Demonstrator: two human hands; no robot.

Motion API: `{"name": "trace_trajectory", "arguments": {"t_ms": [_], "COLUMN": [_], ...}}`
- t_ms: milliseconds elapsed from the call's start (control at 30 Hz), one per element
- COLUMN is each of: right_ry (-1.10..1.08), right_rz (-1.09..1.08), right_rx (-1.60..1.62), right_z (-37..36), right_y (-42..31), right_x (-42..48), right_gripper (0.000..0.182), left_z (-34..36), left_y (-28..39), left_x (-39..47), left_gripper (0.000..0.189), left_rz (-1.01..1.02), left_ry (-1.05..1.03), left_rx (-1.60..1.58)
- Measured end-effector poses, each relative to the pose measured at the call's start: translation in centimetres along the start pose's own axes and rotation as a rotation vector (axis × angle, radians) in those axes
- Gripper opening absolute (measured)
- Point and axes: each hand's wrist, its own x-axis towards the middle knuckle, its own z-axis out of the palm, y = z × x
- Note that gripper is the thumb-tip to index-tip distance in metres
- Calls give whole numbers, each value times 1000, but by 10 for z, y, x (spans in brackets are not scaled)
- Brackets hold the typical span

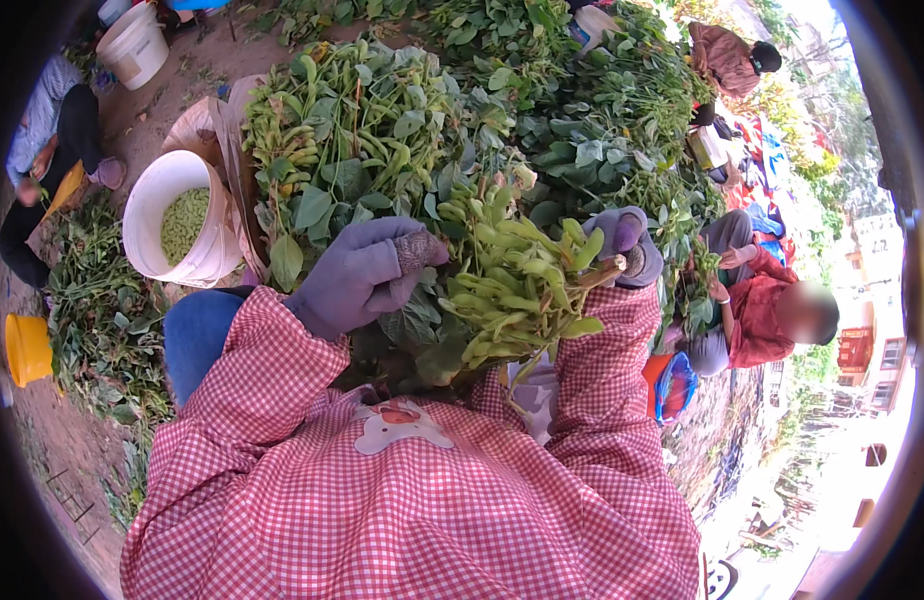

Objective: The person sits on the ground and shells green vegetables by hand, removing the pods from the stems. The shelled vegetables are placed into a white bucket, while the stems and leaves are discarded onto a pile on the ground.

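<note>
My right hand [628,244], in a grey glove with a purple fingertip, grips the cut stem end of a soybean plant [522,281] thick with green pods. My left hand [372,271], also gloved, is left of the pods with thumb and fingertips drawn together; whether something small is between them cannot be told. A white bucket [135,217] partly filled with shelled green beans [184,225] stands left of my left hand. Beyond both hands lies a big heap of pod-bearing soybean plants [402,127].
A person in red [758,315] sits at the right, holding a plant near a bucket lined with blue plastic [679,386]. Another person [45,135] sits at the far left. A yellow bucket [28,349], a plant pile [105,330] and a white pail [135,49] are on the left.
</note>
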Motion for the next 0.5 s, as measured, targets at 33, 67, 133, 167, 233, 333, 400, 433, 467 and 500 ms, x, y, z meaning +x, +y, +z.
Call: {"name": "trace_trajectory", "arguments": {"t_ms": [33,67,133,167,233,333,400,433,467,500], "right_ry": [-14,-25,-65,-83,-117,-117,-179,-119,-57,5], "right_rz": [-21,-38,-66,-60,-47,-86,-168,-181,-195,-209], "right_rx": [18,34,72,94,136,184,243,258,273,286], "right_z": [1,3,7,9,16,24,20,20,24,24], "right_y": [1,2,5,6,7,13,26,29,30,32], "right_x": [0,-1,5,8,16,27,32,30,28,25], "right_gripper": [26,26,26,25,24,21,26,28,31,33], "left_z": [7,15,28,33,41,40,44,47,50,52], "left_y": [4,10,17,16,15,13,17,16,11,8], "left_x": [0,-1,-5,-6,-6,-6,-8,-8,-7,-7], "left_gripper": [29,30,29,29,29,26,23,23,22,22], "left_rz": [-30,-59,-150,-145,-133,-143,-105,-46,13,72], "left_ry": [3,5,42,22,-14,-88,-166,-171,-176,-183], "left_rx": [33,66,209,247,326,381,450,463,474,484]}}
